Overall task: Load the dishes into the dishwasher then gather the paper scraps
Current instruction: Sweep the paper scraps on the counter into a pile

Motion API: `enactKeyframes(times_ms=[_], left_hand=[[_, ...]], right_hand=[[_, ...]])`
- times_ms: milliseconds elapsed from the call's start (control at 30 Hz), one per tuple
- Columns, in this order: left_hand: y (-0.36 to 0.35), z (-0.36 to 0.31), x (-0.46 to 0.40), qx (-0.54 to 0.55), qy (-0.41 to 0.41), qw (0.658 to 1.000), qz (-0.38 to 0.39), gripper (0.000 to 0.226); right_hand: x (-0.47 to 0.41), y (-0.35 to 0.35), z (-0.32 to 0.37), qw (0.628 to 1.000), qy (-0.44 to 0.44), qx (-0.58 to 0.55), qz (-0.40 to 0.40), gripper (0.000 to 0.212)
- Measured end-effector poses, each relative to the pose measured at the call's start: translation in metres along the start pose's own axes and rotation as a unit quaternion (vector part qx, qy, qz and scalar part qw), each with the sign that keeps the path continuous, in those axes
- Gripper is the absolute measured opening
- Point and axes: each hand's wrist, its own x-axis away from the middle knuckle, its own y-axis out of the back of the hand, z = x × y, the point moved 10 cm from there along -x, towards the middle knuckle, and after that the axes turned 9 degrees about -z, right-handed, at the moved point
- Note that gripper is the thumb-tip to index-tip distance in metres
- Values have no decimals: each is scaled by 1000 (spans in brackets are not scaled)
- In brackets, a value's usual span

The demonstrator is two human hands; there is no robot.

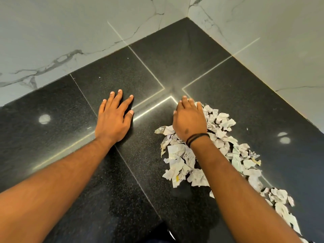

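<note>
The left hand [112,118] lay flat on the black worktop [52,111], its fingers [119,97] straight and spread — holding nothing. The right hand [189,118] rested on the far end of the scraps [182,160], fingers straight, gripping none of them. The scraps made a long white pile on the worktop, running under the right arm to the near right edge — near the marble wall [280,41].
</note>
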Motion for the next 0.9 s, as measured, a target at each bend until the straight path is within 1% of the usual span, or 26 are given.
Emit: enactKeyframes(times_ms=[133,200,267,300,367,400,500,600,700,733,800,833,900], left_hand=[[0,0,0,-2,-2,1000,-1,52],[-1,1,0,0,1,1000,-1,52],[-1,1,0,0,2,1000,-2,52],[-1,1,0,-1,2,1000,-2,52],[-1,1,-1,0,2,1000,0,52],[-1,1,0,0,1,1000,0,52],[-1,0,0,2,-1,1000,1,52],[-1,1,0,3,-1,1000,2,53],[-1,1,0,0,-2,1000,5,53],[-1,1,1,-1,-3,1000,4,53],[0,1,0,0,-4,1000,3,53],[-1,1,0,1,-3,1000,3,53],[-1,1,0,0,-3,1000,0,53]], right_hand=[[36,20,3,999,-41,25,3,43],[40,33,24,999,-34,25,-23,42],[45,36,59,998,17,8,-61,45],[51,29,80,996,55,-6,-64,49],[65,2,113,991,125,-15,-33,58],[73,-13,118,990,142,-10,-13,61],[84,-32,97,992,127,-17,5,59],[88,-30,60,995,95,-10,6,58],[88,-22,39,997,68,20,27,59],[88,-18,38,998,57,20,25,59],[90,-6,46,999,38,-19,3,57],[94,0,56,998,44,-49,-12,56],[109,2,89,990,101,-88,-33,56]])
